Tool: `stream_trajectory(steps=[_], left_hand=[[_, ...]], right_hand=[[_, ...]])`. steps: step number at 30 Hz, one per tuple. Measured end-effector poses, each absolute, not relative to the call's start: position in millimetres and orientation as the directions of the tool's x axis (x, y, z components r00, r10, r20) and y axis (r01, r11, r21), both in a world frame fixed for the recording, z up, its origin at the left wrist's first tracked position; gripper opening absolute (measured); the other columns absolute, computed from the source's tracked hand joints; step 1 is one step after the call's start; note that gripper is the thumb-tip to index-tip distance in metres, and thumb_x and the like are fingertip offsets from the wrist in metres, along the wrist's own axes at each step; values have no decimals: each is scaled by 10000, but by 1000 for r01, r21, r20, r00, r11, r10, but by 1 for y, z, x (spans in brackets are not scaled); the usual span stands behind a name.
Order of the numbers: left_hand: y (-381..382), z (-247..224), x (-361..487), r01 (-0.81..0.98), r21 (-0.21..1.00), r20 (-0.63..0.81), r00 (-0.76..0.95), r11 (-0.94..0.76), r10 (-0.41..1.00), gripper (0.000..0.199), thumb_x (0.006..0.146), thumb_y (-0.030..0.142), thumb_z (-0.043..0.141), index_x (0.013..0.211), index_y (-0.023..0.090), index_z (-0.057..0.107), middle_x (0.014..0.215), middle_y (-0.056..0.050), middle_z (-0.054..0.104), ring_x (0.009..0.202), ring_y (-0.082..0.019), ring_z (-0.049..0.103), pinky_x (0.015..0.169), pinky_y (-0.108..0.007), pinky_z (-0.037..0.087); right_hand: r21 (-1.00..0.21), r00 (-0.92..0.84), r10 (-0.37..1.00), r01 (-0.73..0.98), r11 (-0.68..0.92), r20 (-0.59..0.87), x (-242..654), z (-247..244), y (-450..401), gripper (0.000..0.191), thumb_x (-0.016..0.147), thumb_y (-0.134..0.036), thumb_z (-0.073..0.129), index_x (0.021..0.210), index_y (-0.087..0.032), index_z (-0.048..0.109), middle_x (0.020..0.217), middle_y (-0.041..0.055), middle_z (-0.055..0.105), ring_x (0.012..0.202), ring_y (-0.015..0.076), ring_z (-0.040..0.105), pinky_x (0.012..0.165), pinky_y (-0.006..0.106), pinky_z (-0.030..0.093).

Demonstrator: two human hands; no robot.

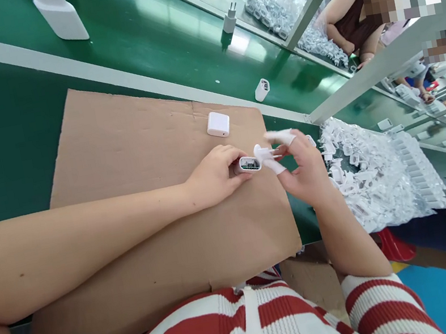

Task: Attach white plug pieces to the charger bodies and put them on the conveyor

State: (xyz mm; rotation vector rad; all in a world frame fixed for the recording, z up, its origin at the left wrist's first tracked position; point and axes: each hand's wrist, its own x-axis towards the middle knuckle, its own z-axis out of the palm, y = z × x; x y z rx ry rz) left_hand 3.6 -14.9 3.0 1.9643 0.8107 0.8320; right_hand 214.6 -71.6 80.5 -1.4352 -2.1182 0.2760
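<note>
Over a brown cardboard sheet (137, 147), my left hand (213, 175) is closed around a white charger housing (249, 164). Its open end faces right, and circuit parts show inside. Just to the right, my right hand (303, 170), with white covers on some fingertips, pinches a white plug end cap (262, 153) with two pins. The cap is close to the housing's open end; whether they touch I cannot tell. A closed white charger housing (218, 124) lies on the cardboard beyond my left hand.
Right of the cardboard, a clear plastic bag (372, 181) spills many white plug parts. Along the green bench strip stand another open housing (262, 90), a plug with pins (229, 19) and a larger white piece (61, 17). A metal post (384, 55) rises at right; co-workers sit beyond.
</note>
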Motion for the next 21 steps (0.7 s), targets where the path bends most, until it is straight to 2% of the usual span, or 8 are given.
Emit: stream_trajectory(steps=[3, 5, 6, 8, 10, 12, 21], left_hand=[[-14, 2, 4, 211, 859, 275, 578, -467, 768, 272, 910, 426, 686, 1038, 186, 707, 958, -74, 704, 954, -270, 620, 877, -411, 502], [-13, 2, 4, 193, 861, 286, 583, -471, 761, 251, 911, 418, 681, 1003, 186, 703, 948, -73, 698, 934, -263, 618, 863, -406, 498], [-13, 2, 4, 183, 864, 290, 583, -470, 759, 243, 911, 413, 680, 998, 187, 702, 952, -73, 699, 931, -261, 621, 861, -404, 498], [-12, 2, 4, 168, 872, 290, 578, -459, 762, 234, 908, 401, 682, 1010, 192, 703, 965, -72, 703, 938, -260, 626, 862, -402, 499], [-11, 1, 4, 173, 875, 284, 575, -453, 767, 227, 897, 393, 692, 998, 190, 706, 960, -74, 705, 940, -264, 628, 852, -403, 502], [-11, 0, 4, 189, 872, 275, 574, -451, 772, 215, 884, 389, 703, 958, 187, 704, 945, -78, 701, 936, -269, 626, 834, -407, 505], [-10, 1, 4, 196, 879, 258, 572, -435, 779, 214, 876, 400, 707, 925, 192, 697, 946, -77, 705, 937, -273, 638, 826, -412, 515]], right_hand=[[-260, -433, 858, 825, 501, 277, 209, 87, -70, 201, 991, -204, 567, 1146, -256, 683, 1032, 74, 722, 936, 233, 677, 808, 365, 566], [-175, -457, 859, 849, 499, 232, 206, 85, -67, 168, 961, -189, 580, 1066, -251, 695, 965, 70, 714, 913, 248, 659, 772, 367, 542], [-176, -450, 866, 854, 489, 219, 204, 83, -66, 166, 955, -193, 586, 1066, -253, 696, 962, 68, 716, 902, 248, 657, 761, 363, 536], [-254, -421, 879, 846, 469, 223, 203, 78, -64, 200, 967, -210, 585, 1128, -256, 694, 995, 62, 730, 892, 234, 669, 745, 349, 539], [-326, -385, 883, 826, 459, 268, 203, 76, -63, 232, 989, -236, 575, 1188, -262, 692, 1026, 61, 741, 905, 225, 687, 756, 346, 552], [-338, -350, 881, 826, 450, 319, 203, 75, -64, 246, 1005, -257, 564, 1208, -271, 701, 1043, 67, 742, 930, 229, 699, 785, 359, 562], [-161, -371, 870, 885, 437, 324, 201, 69, -62, 206, 965, -238, 585, 1073, -277, 756, 908, 57, 721, 884, 257, 629, 765, 391, 526]])
